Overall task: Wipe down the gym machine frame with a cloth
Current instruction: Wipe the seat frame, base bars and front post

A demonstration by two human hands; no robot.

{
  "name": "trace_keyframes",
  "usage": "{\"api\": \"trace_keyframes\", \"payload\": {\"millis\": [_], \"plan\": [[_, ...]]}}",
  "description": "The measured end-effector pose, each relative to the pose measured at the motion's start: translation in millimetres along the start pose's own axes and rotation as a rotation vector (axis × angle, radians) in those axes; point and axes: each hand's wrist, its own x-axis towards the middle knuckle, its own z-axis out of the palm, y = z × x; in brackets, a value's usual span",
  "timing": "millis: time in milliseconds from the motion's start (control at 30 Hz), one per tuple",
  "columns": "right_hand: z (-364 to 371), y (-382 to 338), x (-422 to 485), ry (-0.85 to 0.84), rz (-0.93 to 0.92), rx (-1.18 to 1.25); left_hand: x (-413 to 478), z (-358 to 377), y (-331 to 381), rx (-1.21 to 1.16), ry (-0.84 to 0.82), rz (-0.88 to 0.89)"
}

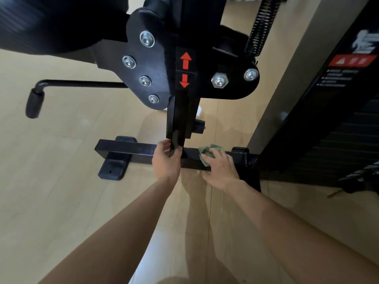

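Green cloth point(209, 153), bunched and crumpled, lies on top of the black base crossbar point(127, 149) of the gym machine, right of the bar's middle and short of its right end. The person's right hand point(220, 169) clamps it there, fingers bent over the wad, so it can be dragged along the steel. The left hand point(165, 160) wraps thumb and fingers round the lower end of the upright post point(180, 124), just where it meets the crossbar. I take that as a brace, steadying body and frame while the other hand scrubs.

The frame is glossy black square tube, catching the light; I can't make out dust or smears from here. Left of the hands the bar runs on to its left end, which rests on a rubber foot point(113, 167) on the pale wood floor point(61, 181). Higher up, the post carries a red double-arrow sticker point(185, 69) and a bolted bracket plate point(143, 64). A coil spring point(260, 23) rises beside it, and a crank handle point(34, 103) sticks out to the left.
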Motion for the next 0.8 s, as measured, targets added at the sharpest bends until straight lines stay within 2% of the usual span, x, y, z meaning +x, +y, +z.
{"api": "trace_keyframes", "payload": {"millis": [233,300,467,600,800], "plan": [[8.6,-23.4,10.3,-0.17,-0.226,-0.174,6.2,-8.5,-1.9,0.018,-0.058,0.022],[6.9,-19.3,7.7,-0.131,-0.194,-0.232,6.1,-7.6,-3.6,0.027,-0.061,0.028],[2.6,-0.2,-14.0,0.008,0.048,-0.272,5.1,-8.9,-6.8,0.037,-0.067,0.03],[-6.5,12.2,-28.1,0.005,0.196,-0.281,4.0,-10.8,-6.5,0.035,-0.078,0.024],[-4.2,7.8,-30.6,0.011,0.154,-0.225,1.3,-14.0,-2.5,0.0,-0.112,0.012]]}}
